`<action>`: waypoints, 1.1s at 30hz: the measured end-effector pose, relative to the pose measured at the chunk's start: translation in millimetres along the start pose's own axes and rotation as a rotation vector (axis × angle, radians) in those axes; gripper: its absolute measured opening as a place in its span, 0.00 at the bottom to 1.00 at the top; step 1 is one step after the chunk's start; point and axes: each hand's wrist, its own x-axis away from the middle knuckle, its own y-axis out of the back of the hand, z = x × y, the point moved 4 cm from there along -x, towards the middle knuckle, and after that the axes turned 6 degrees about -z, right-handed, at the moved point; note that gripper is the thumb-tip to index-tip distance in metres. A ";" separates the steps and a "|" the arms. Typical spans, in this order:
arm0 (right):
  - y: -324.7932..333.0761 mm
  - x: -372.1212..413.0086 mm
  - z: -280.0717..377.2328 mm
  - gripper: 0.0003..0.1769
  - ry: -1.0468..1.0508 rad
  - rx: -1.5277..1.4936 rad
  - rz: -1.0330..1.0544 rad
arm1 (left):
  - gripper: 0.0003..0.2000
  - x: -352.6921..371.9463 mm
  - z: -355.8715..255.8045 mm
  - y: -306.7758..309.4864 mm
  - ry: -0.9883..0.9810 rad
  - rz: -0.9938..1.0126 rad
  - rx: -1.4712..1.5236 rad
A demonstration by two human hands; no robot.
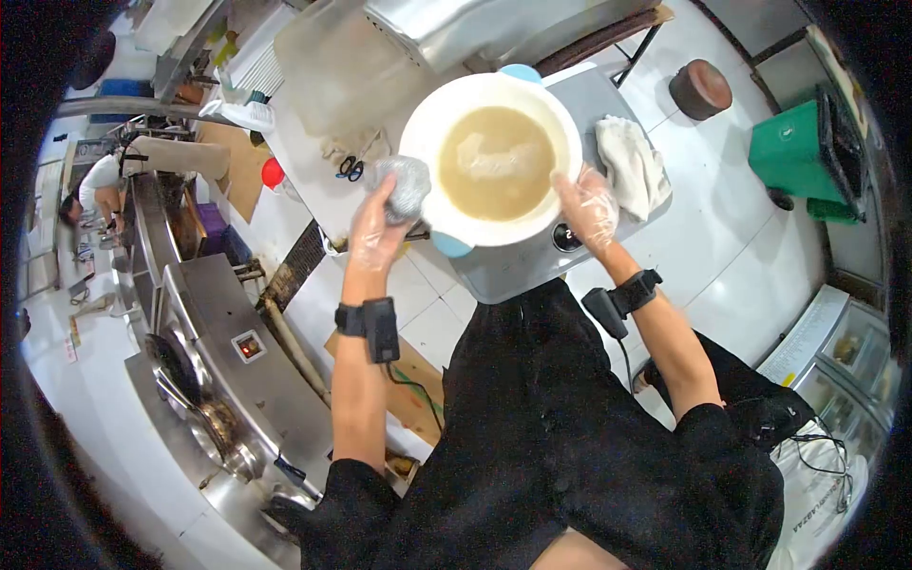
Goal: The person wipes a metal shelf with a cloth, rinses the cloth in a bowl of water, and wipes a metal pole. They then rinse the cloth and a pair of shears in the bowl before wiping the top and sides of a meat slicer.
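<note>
A white basin (427,142) with pale blue handles stands on a grey surface and holds cloudy, tan liquid. In a clear plastic glove, my left hand (376,233) grips a grey steel-wool scrubber (403,188) just outside the basin's left rim. My right hand (589,211), gloved the same way, clasps the right rim with the thumb on the inner side. Its other fingers are partly hidden. A crumpled white cloth (629,166) lies right of the basin, close to that hand. Black-handled scissors (351,168) rest on the white counter beyond my left hand.
The grey tabletop (503,275) bears a round dark display (566,237) near its front edge. A green bin (787,142) and a brown round stool (701,89) stand on the tiled floor at right. Steel stoves with a pan (223,432) line the left, where another person (100,185) bends over.
</note>
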 end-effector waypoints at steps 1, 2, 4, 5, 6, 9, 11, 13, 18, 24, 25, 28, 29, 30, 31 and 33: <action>-8.9 5.8 3.1 0.22 0.024 -0.089 -0.008 | 0.24 2.5 -3.7 11.8 -0.020 -0.034 -0.024; -20.0 10.1 1.0 0.23 0.048 -0.176 -0.020 | 0.25 12.1 -9.2 17.5 -0.032 -0.050 -0.013; -34.6 16.7 4.6 0.23 -0.040 -0.072 0.084 | 0.27 11.3 -15.0 42.6 -0.024 -0.060 -0.008; -37.0 24.5 15.5 0.23 -0.123 -0.037 0.136 | 0.28 16.5 -17.2 50.1 -0.022 -0.069 -0.011; -57.0 27.9 0.6 0.22 -0.044 -0.076 0.057 | 0.28 22.4 -19.9 57.6 -0.023 -0.081 -0.014; -66.9 40.4 15.3 0.18 -0.129 -0.284 0.173 | 0.30 25.8 -16.0 76.9 -0.021 -0.119 -0.029; -66.3 42.6 24.1 0.19 -0.120 -0.254 0.188 | 0.31 33.1 -14.0 80.6 -0.028 -0.178 -0.070; -59.3 42.6 32.3 0.19 -0.110 -0.217 0.203 | 0.27 30.8 -12.0 84.7 -0.028 -0.180 -0.039; 6.8 19.0 44.0 0.24 0.127 0.311 0.104 | 0.23 26.7 -11.4 93.2 -0.040 -0.146 -0.022; 69.7 -24.7 -31.8 0.41 0.236 0.838 -0.077 | 0.24 48.3 -28.8 65.0 -0.399 -0.248 -0.023; 70.7 -26.5 -38.7 0.39 0.260 0.738 -0.090 | 0.24 48.6 -29.5 57.8 -0.404 -0.249 -0.021; 59.0 -34.1 -58.1 0.37 0.327 0.605 -0.146 | 0.24 54.3 -28.4 29.6 -0.435 -0.211 0.013; 57.7 -35.8 -55.9 0.36 0.363 0.576 -0.194 | 0.25 57.5 -27.4 15.9 -0.429 -0.183 0.036; 51.6 -34.2 -53.3 0.36 0.426 0.553 -0.213 | 0.25 60.1 -25.6 3.0 -0.421 -0.156 0.058; 42.1 -36.6 -52.1 0.36 0.502 0.515 -0.175 | 0.25 62.0 -23.8 -7.7 -0.427 -0.132 0.085; 23.1 -39.9 -39.4 0.36 0.634 0.432 -0.011 | 0.25 62.6 -20.6 -24.6 -0.446 -0.100 0.092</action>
